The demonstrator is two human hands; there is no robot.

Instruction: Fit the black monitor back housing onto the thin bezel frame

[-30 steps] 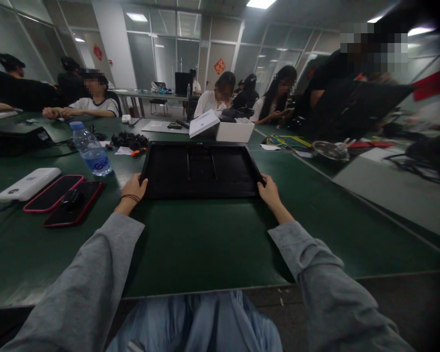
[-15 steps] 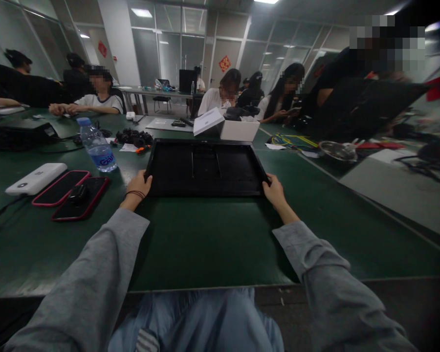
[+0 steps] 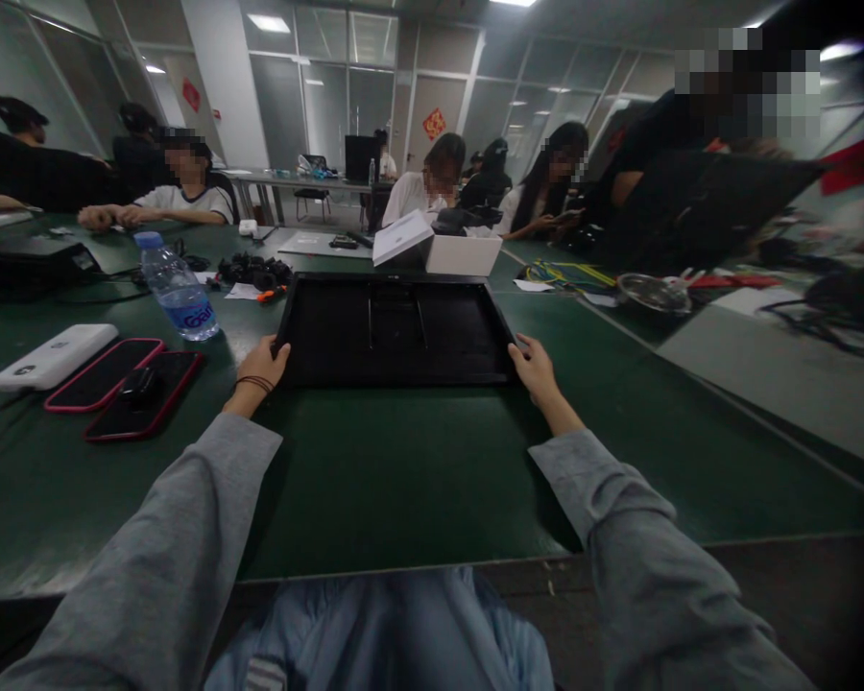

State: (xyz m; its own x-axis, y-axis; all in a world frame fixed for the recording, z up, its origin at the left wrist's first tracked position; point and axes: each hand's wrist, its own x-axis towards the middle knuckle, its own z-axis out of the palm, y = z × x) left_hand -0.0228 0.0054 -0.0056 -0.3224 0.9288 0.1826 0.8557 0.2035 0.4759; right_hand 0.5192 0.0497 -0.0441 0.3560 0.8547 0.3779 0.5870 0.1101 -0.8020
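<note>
A black, shallow rectangular tray [image 3: 324,331] with a raised rim lies on the green table in front of me. Two thin metal rods, like a wire bracket, run along its middle. At its left end my left hand [image 3: 263,365], with dark bands on the wrist, is closed around the rim, thumb on top. My right hand [image 3: 537,369] grips the opposite end near the front corner, its thumb against the rim. The fingers under the edges are partly hidden.
To the left stand a water bottle [image 3: 180,288], a white power bank [image 3: 56,355] and two red-edged phones [image 3: 144,395]. Behind the tray is an open white box [image 3: 461,254]. A metal bowl [image 3: 654,293] and a grey board [image 3: 778,369] lie right. Several people sit around.
The whole view has shifted slightly, so most things appear a little further left. Both hands remain on the tray's ends, with no clear movement of the tray on the table.
</note>
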